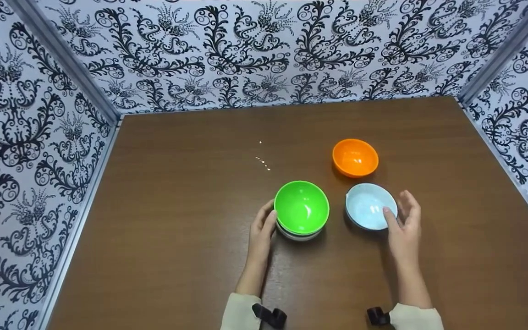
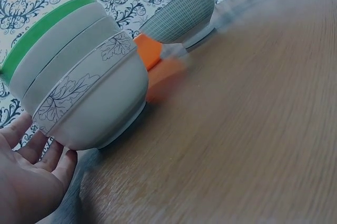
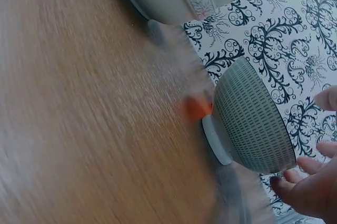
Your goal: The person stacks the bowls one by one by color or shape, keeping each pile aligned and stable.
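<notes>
A bright green bowl (image 1: 301,207) tops a stack of several nested bowls; the lowest, a white bowl (image 2: 105,97) with a leaf pattern, shows in the left wrist view. My left hand (image 1: 262,231) rests against the stack's left side, fingertips touching the bowls, not wrapped round them. To the right stands a light blue bowl (image 1: 369,207), whose outside has a fine dashed pattern in the right wrist view. My right hand (image 1: 404,229) is at its right rim, the thumb over the rim and apart from the fingers, which are spread along the outside.
Behind the light blue bowl stands an orange bowl (image 1: 354,158). Small pale specks (image 1: 262,161) mark the brown wooden table (image 1: 177,206) left of it. Patterned panels (image 1: 264,55) with grey metal posts enclose the back and both sides.
</notes>
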A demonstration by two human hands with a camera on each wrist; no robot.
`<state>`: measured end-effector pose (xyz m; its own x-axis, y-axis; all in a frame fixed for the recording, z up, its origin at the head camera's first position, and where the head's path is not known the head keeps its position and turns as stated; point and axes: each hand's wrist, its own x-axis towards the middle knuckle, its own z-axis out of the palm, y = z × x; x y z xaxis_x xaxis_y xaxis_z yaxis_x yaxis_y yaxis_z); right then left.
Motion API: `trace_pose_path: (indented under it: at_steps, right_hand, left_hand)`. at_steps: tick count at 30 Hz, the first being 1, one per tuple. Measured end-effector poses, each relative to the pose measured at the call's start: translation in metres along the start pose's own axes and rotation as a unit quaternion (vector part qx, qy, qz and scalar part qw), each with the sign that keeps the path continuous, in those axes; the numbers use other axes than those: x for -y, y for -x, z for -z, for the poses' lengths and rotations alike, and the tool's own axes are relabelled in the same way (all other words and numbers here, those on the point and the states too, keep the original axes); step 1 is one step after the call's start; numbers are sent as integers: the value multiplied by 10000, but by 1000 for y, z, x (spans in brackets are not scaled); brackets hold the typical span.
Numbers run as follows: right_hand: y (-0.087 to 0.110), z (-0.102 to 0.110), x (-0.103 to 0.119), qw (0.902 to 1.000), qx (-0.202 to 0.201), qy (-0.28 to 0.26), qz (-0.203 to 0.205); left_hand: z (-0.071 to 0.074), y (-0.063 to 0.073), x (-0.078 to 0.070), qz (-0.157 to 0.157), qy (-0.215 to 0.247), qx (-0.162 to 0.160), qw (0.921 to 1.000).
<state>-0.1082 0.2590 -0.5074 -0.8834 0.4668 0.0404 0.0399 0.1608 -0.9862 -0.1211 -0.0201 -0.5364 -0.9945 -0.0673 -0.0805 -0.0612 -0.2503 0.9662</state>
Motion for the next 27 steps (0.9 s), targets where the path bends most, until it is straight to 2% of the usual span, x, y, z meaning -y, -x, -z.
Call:
trace_pose_path:
  at_steps: [3,13,16,21,27]
  right_hand:
    - [0,1,-1,9994,95,-8,-343]
    - [2,2,-4,9953,344,-195,-885]
    - [2,4,-2,9886,613,-387,-1320]
    - [2,6,1,9713,1011,-688,-2040]
    - [3,8,1,9619,1160,-918,-2298]
  left_hand:
    - [0,0,0,-27,-1,1,10000]
    - [1,1,1,-17,28,27,10000]
    - [1,1,1,5,40,22,10000]
    - [1,0,2,-13,10,6,10000]
    - [1,1,3,28,63,-8,10000]
